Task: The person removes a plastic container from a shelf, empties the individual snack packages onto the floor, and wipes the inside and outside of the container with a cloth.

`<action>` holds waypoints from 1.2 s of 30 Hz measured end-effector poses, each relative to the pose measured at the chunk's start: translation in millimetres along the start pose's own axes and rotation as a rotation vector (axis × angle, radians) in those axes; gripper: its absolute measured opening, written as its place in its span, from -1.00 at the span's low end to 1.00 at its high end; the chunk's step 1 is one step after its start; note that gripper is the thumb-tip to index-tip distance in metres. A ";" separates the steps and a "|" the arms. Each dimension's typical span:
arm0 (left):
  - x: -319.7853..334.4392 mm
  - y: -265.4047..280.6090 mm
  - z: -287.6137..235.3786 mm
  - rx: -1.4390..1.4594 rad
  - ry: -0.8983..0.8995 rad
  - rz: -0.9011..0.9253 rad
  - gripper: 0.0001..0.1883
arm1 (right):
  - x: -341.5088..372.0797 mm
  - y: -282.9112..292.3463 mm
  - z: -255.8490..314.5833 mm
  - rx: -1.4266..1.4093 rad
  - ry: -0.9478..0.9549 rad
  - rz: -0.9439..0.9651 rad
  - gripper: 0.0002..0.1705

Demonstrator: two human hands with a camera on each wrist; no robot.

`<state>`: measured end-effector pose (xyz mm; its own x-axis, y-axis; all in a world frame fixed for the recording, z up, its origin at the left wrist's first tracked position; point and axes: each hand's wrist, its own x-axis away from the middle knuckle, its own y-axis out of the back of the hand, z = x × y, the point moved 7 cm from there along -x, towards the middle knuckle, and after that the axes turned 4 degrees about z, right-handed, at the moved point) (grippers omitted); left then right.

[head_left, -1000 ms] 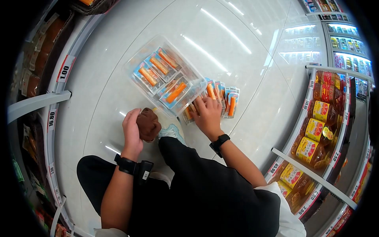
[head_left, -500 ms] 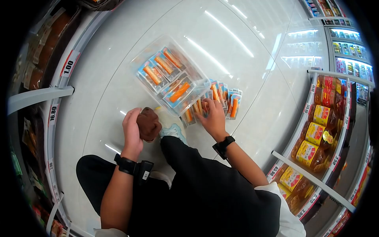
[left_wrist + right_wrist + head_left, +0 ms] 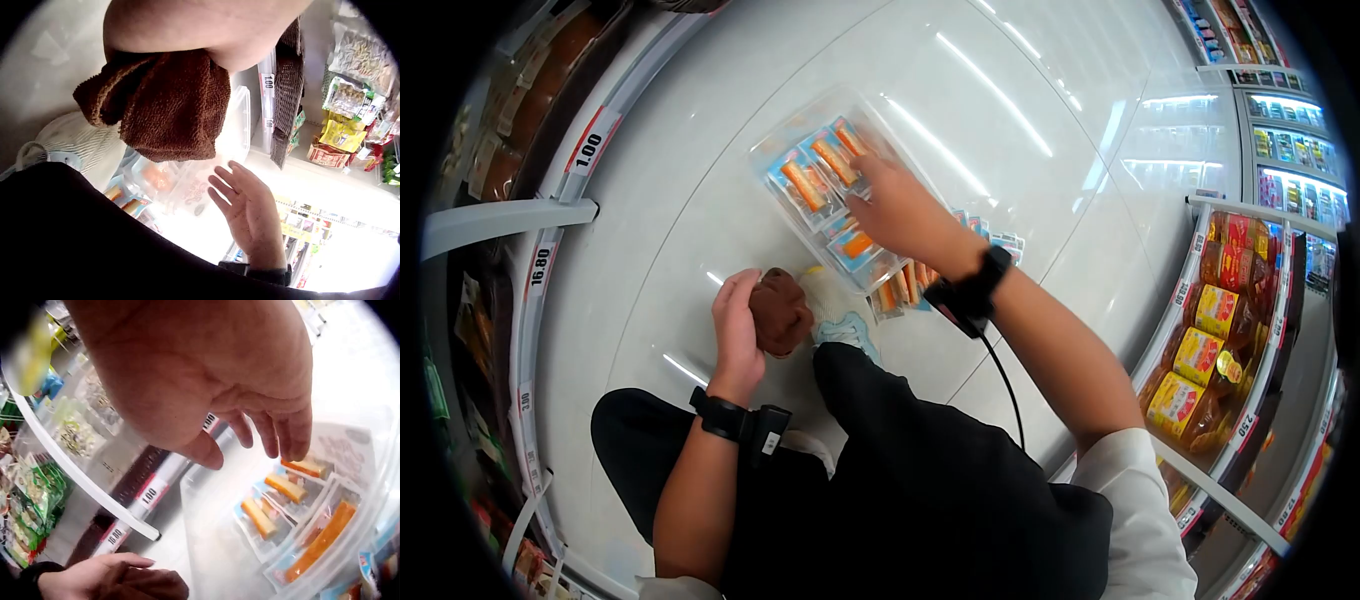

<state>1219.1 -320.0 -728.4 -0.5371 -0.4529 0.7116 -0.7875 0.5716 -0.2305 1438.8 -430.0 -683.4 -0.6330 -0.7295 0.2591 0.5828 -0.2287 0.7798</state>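
My left hand [image 3: 738,330] holds a bunched brown cloth [image 3: 780,312], which the left wrist view shows as a ribbed towel [image 3: 175,106]. Over the clear plastic box [image 3: 775,135] hovers my right hand [image 3: 900,215], fingers relaxed and apart, with nothing visible in them; the right wrist view shows this hand [image 3: 212,381] above the packs. Inside the box lie several packs with orange sticks [image 3: 804,186]. More such packs [image 3: 890,295] lie on the floor beside the box, partly hidden by my right forearm.
A shoe [image 3: 846,330] stands near the box's lower edge. Shelves with price tags [image 3: 588,150] line the left, and a shelf of yellow-labelled packages [image 3: 1198,355] lines the right. A black cable [image 3: 1007,380] hangs from the right wrist. Glossy floor [image 3: 670,180] surrounds the box.
My right hand has moved up and left, from the packs on the floor to above the box. The left hand has kept its hold on the cloth. The view has shifted slightly.
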 end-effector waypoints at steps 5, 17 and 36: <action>2.8 6.2 -5.8 0.030 -0.034 -0.023 -0.80 | -35.1 -36.1 -15.3 0.163 -0.168 0.055 -0.41; 1.1 20.3 -6.4 0.051 -0.040 -0.070 -0.79 | -51.8 -36.6 -4.9 0.206 0.019 -0.049 -0.54; -2.9 18.2 0.1 0.011 -0.006 -0.036 -0.78 | -46.6 -21.4 -43.4 -0.303 -0.166 -0.193 -0.75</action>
<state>1206.3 -308.4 -734.8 -0.5102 -0.4770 0.7156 -0.8096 0.5473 -0.2123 1477.9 -419.1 -736.9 -0.8053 -0.5457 0.2319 0.5528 -0.5496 0.6264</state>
